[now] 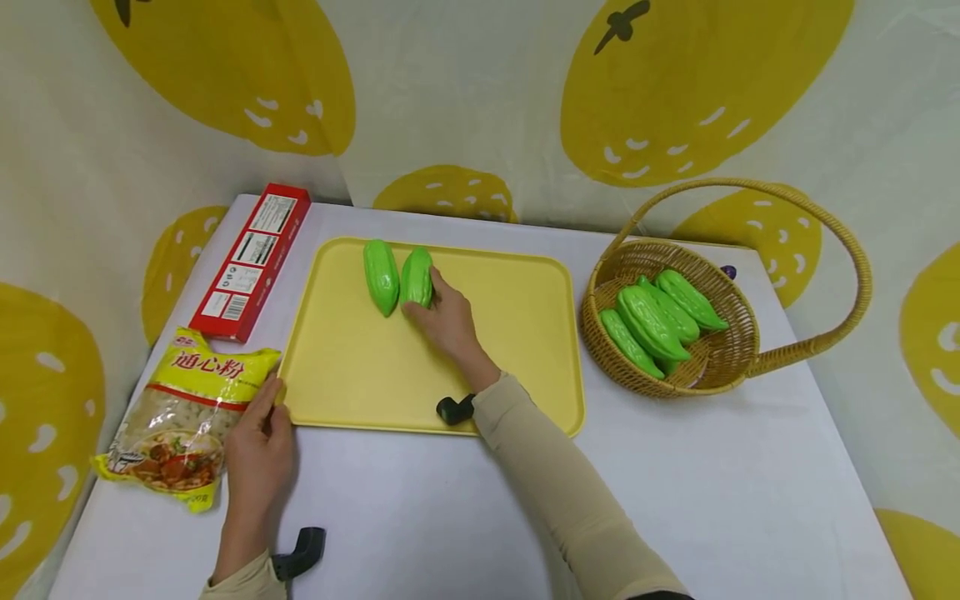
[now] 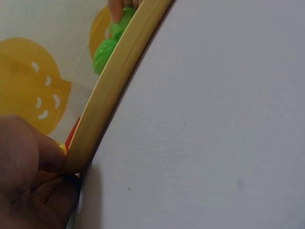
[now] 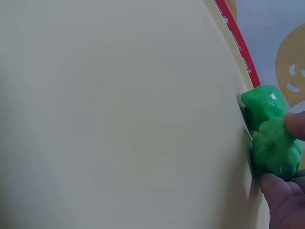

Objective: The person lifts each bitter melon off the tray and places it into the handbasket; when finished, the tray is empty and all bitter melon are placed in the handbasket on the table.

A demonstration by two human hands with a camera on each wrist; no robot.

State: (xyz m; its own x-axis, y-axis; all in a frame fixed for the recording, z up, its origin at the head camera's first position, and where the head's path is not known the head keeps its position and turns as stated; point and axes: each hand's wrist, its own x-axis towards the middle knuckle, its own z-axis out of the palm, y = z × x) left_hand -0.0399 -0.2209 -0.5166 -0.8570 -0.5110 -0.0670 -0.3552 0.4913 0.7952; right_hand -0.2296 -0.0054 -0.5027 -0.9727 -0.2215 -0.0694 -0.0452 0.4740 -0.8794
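Observation:
My right hand [image 1: 450, 325] grips a green bitter melon [image 1: 414, 275] at the back left of the yellow tray [image 1: 360, 383]. In the right wrist view the thumb and fingers [image 3: 279, 195] lie on both sides of that bitter melon [image 3: 274, 150]. Close beside it, to the left, lies a second bitter melon [image 1: 381, 275], roughly parallel. My left hand [image 1: 258, 454] is at the tray's front left corner. The left wrist view shows its thumb and fingers pinching the tray rim [image 2: 102, 100] there.
A wicker basket [image 1: 600, 354] with a tall handle stands right of the tray, holding several bitter melons [image 1: 651, 321]. A small purple thing [image 1: 728, 272] shows behind it. On the left lie a bag of pasta [image 1: 176, 417] and a red box [image 1: 251, 262].

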